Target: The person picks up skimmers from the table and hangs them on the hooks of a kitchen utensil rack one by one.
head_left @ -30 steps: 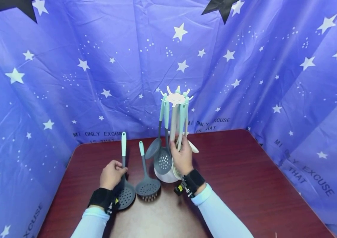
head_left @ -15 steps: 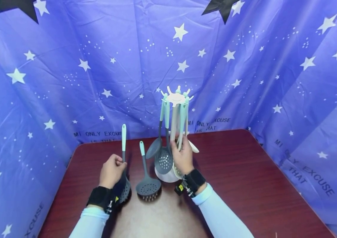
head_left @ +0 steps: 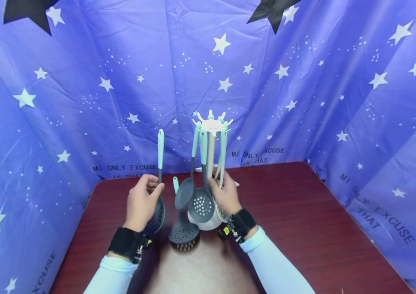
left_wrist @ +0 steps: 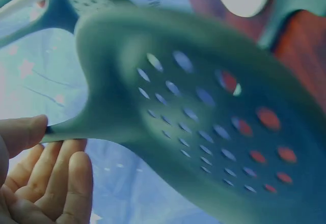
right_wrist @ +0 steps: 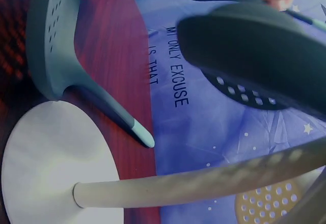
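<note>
My left hand (head_left: 141, 204) pinches the neck of a dark grey skimmer (left_wrist: 214, 112) with a mint handle (head_left: 161, 151). The skimmer is upright, and its perforated head is partly behind my hand in the head view. My right hand (head_left: 226, 196) grips the white utensil rack (head_left: 211, 125) low on its pole, among the hanging tools. On the rack hang a perforated ladle (head_left: 203, 204), a solid-looking dark ladle (head_left: 185, 193) and other mint-handled tools. A second skimmer (head_left: 183, 234) lies on the table between the hands. Its handle is partly hidden by the dark ladle.
A dark red wooden table (head_left: 303, 228) lies beneath everything, with the rack's round white base (right_wrist: 56, 158) standing on it. Behind and on both sides hangs a blue curtain (head_left: 178, 90) with stars, close to the table's back edge.
My left hand has raised the skimmer off the table and moved it up and slightly right. The rack has shifted a little left with my right hand, its hanging ladles now overlapping the lying skimmer.
</note>
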`<action>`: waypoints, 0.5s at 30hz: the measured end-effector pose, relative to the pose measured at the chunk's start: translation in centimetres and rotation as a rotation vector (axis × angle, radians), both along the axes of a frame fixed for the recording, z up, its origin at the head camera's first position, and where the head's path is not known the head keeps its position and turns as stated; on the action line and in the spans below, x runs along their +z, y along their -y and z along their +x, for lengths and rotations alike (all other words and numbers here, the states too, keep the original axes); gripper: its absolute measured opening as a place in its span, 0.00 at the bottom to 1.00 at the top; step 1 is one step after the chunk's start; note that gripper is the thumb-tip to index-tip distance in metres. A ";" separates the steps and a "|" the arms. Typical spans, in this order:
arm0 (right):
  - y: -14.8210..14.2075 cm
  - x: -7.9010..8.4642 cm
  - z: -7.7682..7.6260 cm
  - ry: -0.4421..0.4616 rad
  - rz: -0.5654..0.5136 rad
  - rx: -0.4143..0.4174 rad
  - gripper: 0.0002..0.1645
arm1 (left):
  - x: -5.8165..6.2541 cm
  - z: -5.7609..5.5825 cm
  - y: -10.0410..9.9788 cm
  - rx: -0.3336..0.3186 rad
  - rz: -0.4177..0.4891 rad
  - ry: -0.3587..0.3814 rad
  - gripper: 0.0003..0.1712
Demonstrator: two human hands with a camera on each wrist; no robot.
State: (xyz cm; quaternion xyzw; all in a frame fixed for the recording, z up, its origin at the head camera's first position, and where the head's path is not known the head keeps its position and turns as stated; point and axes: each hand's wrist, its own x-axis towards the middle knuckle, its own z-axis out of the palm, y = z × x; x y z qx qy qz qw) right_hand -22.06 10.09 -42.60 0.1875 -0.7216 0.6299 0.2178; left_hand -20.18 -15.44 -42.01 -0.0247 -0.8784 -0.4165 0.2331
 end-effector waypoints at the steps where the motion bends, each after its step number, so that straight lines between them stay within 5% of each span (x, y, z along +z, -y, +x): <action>1: 0.0 0.0 0.0 0.005 0.004 0.014 0.14 | 0.5 0.1 -0.2 -0.008 0.010 -0.025 0.12; 7: -0.3 -0.2 -0.2 0.054 0.020 0.057 0.14 | 2.8 0.7 -1.4 -0.050 0.078 -0.160 0.12; 15: -0.5 -0.3 -0.5 0.143 0.037 0.125 0.16 | 4.0 0.5 -2.4 -0.096 0.087 -0.258 0.11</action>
